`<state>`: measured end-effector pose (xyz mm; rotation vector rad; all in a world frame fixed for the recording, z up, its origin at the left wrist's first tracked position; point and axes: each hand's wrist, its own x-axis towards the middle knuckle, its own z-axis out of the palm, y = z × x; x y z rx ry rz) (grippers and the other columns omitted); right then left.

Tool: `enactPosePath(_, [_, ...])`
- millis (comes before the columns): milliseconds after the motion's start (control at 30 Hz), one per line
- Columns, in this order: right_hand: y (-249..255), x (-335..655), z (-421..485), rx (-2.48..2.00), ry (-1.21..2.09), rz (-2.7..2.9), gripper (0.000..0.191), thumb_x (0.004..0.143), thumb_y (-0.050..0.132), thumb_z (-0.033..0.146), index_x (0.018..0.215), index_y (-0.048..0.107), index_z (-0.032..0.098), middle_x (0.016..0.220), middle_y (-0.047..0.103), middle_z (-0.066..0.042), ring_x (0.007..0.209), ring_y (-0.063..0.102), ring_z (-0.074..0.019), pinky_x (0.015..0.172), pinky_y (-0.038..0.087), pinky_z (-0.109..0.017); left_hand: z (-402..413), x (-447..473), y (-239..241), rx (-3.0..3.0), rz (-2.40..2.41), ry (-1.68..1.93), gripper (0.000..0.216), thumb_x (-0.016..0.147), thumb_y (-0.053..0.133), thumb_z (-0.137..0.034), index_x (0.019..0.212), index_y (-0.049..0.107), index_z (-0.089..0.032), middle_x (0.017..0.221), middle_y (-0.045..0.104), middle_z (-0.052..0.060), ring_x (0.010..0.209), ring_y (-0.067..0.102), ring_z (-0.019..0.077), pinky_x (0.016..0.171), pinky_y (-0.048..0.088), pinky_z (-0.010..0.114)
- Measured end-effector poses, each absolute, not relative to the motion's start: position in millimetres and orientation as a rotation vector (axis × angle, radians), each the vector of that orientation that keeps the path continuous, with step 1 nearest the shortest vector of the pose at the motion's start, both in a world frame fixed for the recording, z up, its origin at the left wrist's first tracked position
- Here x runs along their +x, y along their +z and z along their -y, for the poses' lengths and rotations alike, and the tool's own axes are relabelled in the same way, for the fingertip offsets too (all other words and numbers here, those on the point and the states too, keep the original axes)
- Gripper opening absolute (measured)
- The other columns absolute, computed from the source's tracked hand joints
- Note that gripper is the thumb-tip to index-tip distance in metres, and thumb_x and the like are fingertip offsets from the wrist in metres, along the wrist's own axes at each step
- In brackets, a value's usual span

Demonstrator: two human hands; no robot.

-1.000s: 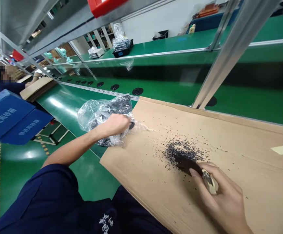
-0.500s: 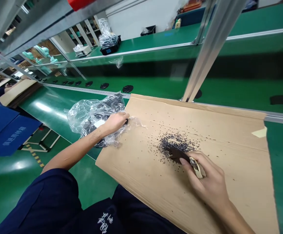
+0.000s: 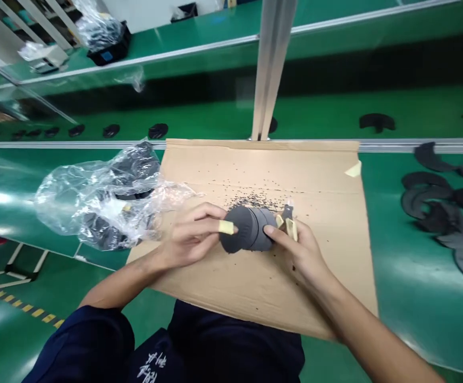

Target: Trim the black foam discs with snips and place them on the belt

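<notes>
Both hands meet over a flat sheet of cardboard (image 3: 327,266). My left hand (image 3: 193,236), with tape on a fingertip, grips a dark grey round part (image 3: 247,230) from the left. My right hand (image 3: 295,250) touches the same part from the right and also holds a small cream-handled cutting tool (image 3: 289,223) between its fingers. A scatter of small black trimmings (image 3: 251,201) lies on the cardboard just behind the part. A clear plastic bag (image 3: 103,197) with more dark parts lies left of the cardboard.
Several finished black curved parts (image 3: 442,207) lie on the green table at right. Black discs (image 3: 157,130) sit along the green conveyor behind a metal rail (image 3: 394,144). An upright metal post (image 3: 271,64) rises behind the cardboard. A black tray with a bag (image 3: 103,37) stands at the far left.
My left hand left the plastic bag and brought a dark round part to the middle of the cardboard. My right hand lifted from the trimmings to meet it. The view swung down and right.
</notes>
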<state>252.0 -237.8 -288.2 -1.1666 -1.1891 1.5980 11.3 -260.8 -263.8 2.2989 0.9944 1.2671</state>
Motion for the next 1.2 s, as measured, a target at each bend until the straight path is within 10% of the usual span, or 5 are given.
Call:
enactPosePath(400, [-289.9,251.7,239.5,-1.163,1.673,0.992,0.041,0.068,0.085,0.047,0.079,0.057,0.020,0.070,0.049,0.005,0.065,0.045,-0.0111,0.061,0.040,-0.027,257.6,39.0,-300.9,2.104,-1.045,1.280,0.027,0.099,0.050,-0.016,0.115,0.072,-0.018,0.127,0.061,0.013,0.105,0.067,0.0172,0.083,0.059,0.032])
enactPosePath(600, [-289.8,247.3,245.9,-1.179,1.511,1.212,0.043,0.074,0.083,0.055,0.085,0.057,0.023,0.063,0.043,0.007,0.056,0.038,-0.0103,0.055,0.037,-0.027,256.8,48.8,-302.2,1.918,-1.215,1.382,0.006,0.091,0.071,-0.022,0.095,0.070,-0.017,0.098,0.067,0.004,0.091,0.066,0.0126,0.079,0.057,0.024])
enactPosePath(833, [-293.2,244.6,250.8,-1.183,1.385,1.336,0.039,0.080,0.079,0.052,0.085,0.055,0.023,0.060,0.037,0.009,0.052,0.033,-0.0095,0.051,0.035,-0.026,260.2,48.2,-312.3,1.809,-1.273,1.324,0.038,0.092,0.072,-0.025,0.127,0.061,-0.020,0.114,0.070,0.007,0.102,0.069,0.0154,0.086,0.060,0.025])
enactPosePath(1200, [-300.3,245.5,254.2,-1.113,1.212,1.471,0.023,0.086,0.076,0.037,0.087,0.059,0.022,0.072,0.053,0.004,0.058,0.046,-0.0109,0.056,0.045,-0.026,257.0,62.3,-307.7,1.425,-1.112,1.411,0.021,0.092,0.073,-0.030,0.107,0.067,-0.017,0.094,0.071,0.002,0.086,0.069,0.0101,0.076,0.059,0.018])
